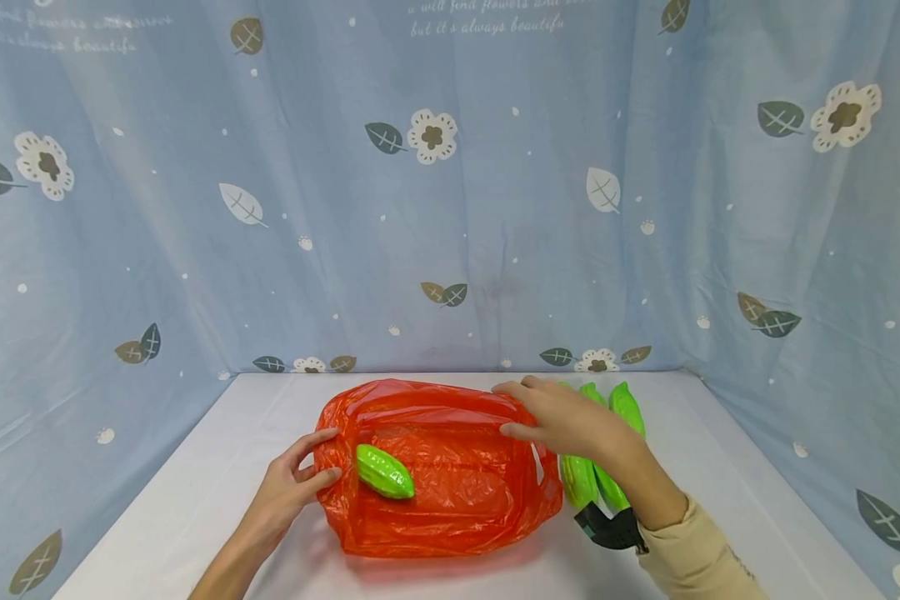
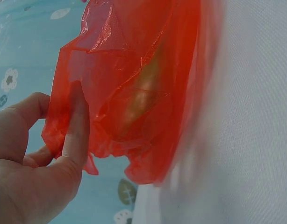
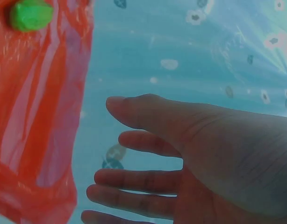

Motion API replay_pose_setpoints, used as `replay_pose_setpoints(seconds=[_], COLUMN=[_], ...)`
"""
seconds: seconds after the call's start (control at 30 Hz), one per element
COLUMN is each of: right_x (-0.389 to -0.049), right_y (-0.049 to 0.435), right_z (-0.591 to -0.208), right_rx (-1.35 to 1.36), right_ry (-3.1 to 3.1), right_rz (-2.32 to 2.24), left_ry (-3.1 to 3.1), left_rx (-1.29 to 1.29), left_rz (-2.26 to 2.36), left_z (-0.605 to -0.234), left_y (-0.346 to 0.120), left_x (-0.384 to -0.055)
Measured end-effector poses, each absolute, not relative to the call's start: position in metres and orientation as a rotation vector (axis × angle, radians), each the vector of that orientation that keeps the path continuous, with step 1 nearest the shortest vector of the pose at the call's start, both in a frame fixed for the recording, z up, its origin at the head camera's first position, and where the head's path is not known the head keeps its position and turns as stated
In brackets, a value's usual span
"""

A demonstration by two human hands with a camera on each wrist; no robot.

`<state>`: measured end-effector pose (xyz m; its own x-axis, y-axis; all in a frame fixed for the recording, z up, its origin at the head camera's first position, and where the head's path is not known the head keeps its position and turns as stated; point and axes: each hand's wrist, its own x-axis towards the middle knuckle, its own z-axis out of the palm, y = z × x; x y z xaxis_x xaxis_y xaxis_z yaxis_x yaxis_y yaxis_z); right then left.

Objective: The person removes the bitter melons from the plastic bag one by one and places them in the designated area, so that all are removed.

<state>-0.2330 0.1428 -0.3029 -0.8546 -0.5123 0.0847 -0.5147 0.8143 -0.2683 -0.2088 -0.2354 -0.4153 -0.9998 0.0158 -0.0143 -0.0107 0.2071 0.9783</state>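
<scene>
A red plastic bag [image 1: 457, 492] lies with its mouth spread wide on the table. Inside it, toward the left, rests a green bitter melon [image 1: 385, 472]; the left wrist view shows it dimly through the film. My left hand [image 1: 287, 482] pinches the bag's left edge, thumb on one side and fingers on the other. Over the bag's right side hovers my right hand [image 1: 562, 417], fingers extended and apart from the bag in the right wrist view, holding nothing.
More green bitter melons [image 1: 579, 482] lie side by side just right of the bag, partly hidden beneath my right forearm. The white table [image 1: 720, 467] is bounded by a blue patterned curtain [image 1: 495, 208] at the back and sides.
</scene>
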Motion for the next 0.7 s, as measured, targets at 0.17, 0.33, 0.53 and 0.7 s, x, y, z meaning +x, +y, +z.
replay_pose_setpoints(seconds=[0.17,0.33,0.53,0.7], right_x=[-0.235,-0.237,-0.24,-0.243], right_y=[0.126,0.11,0.095,0.085], right_z=[-0.307,-0.313,-0.321,-0.326], right_rx=[0.882,0.938,0.982,1.023], right_ry=[-2.999,-3.021,-3.068,-3.077], right_rz=[0.432,0.395,0.385,0.375], left_ry=[2.434,2.442,2.434,2.425], left_rx=[0.008,0.015,-0.008,-0.004], left_rz=[1.96,1.956,1.961,1.969], left_z=[-0.416,-0.417,-0.417,-0.416], left_y=[-0.237,-0.238,-0.237,-0.238], left_x=[-0.209,-0.209,-0.21,-0.209])
